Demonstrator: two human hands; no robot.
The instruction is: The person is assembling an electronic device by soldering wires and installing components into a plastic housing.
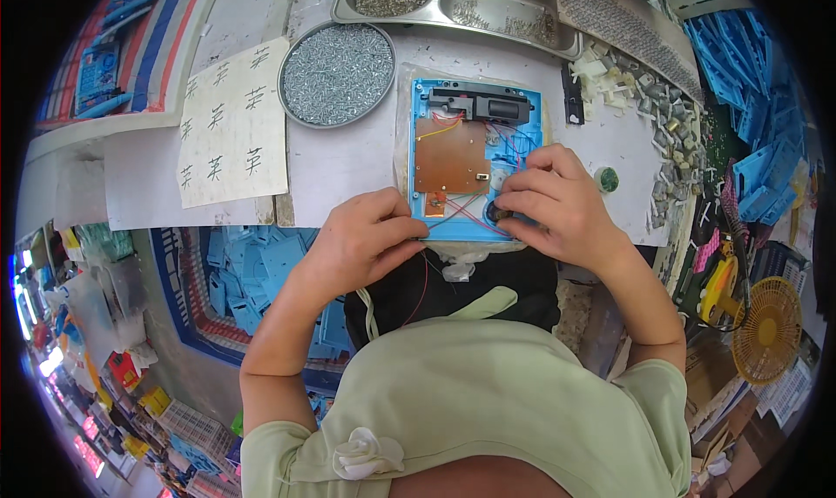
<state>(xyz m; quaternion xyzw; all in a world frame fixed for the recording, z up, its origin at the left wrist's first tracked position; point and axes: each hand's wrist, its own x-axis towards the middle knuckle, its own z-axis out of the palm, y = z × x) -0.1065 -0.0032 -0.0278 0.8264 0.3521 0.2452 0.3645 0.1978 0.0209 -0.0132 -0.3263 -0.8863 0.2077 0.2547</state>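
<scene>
A blue plastic housing [522, 125] lies open on the white table, with a brown circuit board [448, 156], a black part [483, 106] at its far end and red and blue wires inside. My left hand [361, 241] rests on its near left corner, fingers curled against the edge. My right hand [553, 202] presses down on the near right part of the housing, fingertips pinching a small dark round piece [498, 212] among the wires.
A round tin of screws [338, 73] sits far left of the housing, beside a paper sheet [231, 124] with handwritten marks. Metal trays of screws [453, 6] line the back. Small white and grey parts [649, 106] and blue plastic pieces [740, 89] lie right. Blue housings [252, 276] fill a bin below left.
</scene>
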